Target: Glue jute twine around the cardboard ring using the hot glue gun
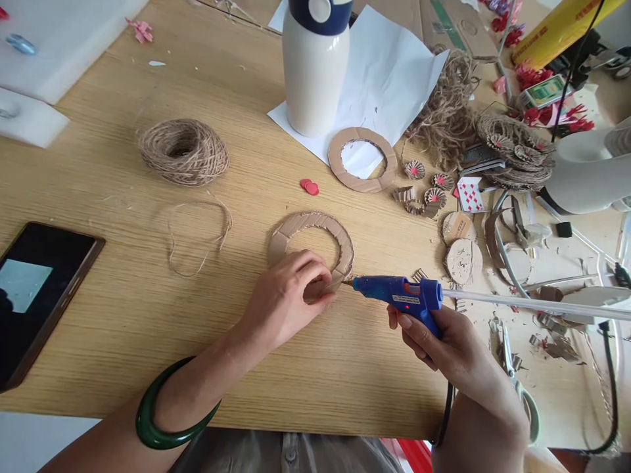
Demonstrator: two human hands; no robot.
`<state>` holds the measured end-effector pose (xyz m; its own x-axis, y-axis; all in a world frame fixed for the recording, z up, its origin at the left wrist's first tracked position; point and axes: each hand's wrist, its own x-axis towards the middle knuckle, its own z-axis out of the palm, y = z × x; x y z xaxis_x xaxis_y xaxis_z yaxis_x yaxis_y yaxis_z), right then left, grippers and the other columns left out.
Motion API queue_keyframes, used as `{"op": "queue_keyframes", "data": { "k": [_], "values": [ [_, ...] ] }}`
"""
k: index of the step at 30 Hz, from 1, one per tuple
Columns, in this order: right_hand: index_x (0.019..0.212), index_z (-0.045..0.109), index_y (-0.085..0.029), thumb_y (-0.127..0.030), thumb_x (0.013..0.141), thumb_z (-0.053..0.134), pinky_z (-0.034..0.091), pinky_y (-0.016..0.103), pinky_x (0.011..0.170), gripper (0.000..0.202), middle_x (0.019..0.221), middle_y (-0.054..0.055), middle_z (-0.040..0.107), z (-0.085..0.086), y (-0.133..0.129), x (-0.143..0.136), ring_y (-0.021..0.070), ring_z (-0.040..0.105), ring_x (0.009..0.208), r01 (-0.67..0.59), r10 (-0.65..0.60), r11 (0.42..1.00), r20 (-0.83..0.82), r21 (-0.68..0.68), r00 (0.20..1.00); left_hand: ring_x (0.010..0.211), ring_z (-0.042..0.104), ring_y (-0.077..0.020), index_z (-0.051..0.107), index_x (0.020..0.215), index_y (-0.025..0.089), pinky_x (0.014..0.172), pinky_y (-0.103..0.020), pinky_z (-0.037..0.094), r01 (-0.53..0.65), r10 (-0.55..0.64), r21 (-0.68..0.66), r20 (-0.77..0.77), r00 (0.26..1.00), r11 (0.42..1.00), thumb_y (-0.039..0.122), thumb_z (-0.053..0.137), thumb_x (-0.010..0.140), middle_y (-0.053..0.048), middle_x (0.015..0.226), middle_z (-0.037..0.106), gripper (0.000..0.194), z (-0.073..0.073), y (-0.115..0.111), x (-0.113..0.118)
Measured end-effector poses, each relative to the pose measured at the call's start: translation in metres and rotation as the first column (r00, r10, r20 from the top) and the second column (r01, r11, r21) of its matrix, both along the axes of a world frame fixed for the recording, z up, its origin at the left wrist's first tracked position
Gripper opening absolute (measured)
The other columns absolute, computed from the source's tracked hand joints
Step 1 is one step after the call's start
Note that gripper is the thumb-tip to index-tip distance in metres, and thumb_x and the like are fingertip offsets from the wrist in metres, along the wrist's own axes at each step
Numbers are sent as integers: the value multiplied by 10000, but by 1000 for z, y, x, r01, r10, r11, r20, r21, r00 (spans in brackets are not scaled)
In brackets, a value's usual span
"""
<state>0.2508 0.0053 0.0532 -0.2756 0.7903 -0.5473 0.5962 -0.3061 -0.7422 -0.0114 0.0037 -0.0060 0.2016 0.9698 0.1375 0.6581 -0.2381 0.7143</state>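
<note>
A flat cardboard ring (340, 240) lies on the wooden table, and my left hand (290, 295) holds its near edge, fingers pinched around it. From the right, my right hand (444, 338) grips a blue glue gun (394, 292) by its handle. The gun's tip touches or nearly touches the ring's lower right edge, beside my left fingertips. A long clear glue stick (517, 304) sticks out of the gun's back. Just beyond the ring are small red paper pieces (309, 187), and a second cardboard ring (336, 154) rests partly on white paper.
A white bottle (315, 79) stands at the back. Twine coil (183, 152), loose twine strand (229, 223) and phone (44, 295) are on the left. Cardboard discs (463, 261), scissors (507, 351), a tangled twine heap (451, 98) and scraps crowd the right; a black cable (448, 407) hangs near my right wrist.
</note>
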Motion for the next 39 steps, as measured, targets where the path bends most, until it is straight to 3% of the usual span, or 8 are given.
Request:
{"op": "queue_keyframes", "data": {
  "k": [13, 19, 22, 39],
  "values": [
    [858, 645, -164, -631, 925, 589, 326, 229, 389, 476, 589, -23, 438, 0, 0, 3, 95, 379, 481, -8, 8, 1000, -30, -16, 1000, 905, 634, -183, 624, 898, 203, 747, -296, 518, 7, -7, -4, 9, 1000, 1000, 135, 785, 805, -15, 997, 675, 198, 0, 0, -1],
    [939, 672, -146, -663, 888, 625, 334, 237, 385, 522, 605, -7, 488, 5, 3, 1, 87, 369, 465, 131, -135, 990, -83, -54, 987, 947, 639, -195, 632, 914, 207, 811, -318, 528, 7, -6, -22, 75, 997, 1000, 237, 752, 868, -31, 997, 673, 132, 3, 1, -1],
    [932, 671, -148, -665, 877, 640, 330, 234, 388, 521, 585, -17, 472, 7, 4, -1, 86, 360, 464, 167, -174, 983, -103, -74, 979, 965, 648, -187, 652, 902, 208, 840, -316, 522, -3, 3, -7, 126, 992, 1000, 214, 681, 924, -34, 1003, 681, 37, 3, 1, -1],
    [931, 636, -155, -690, 889, 603, 303, 242, 396, 538, 556, -43, 438, 1, 3, 2, 91, 373, 461, 107, -113, 991, -74, -82, 991, 989, 656, -203, 665, 834, 206, 851, -343, 526, 12, -14, 35, 52, 999, 999, 136, 722, 872, -26, 1063, 690, 97, 0, -1, 0]
  ]
}}
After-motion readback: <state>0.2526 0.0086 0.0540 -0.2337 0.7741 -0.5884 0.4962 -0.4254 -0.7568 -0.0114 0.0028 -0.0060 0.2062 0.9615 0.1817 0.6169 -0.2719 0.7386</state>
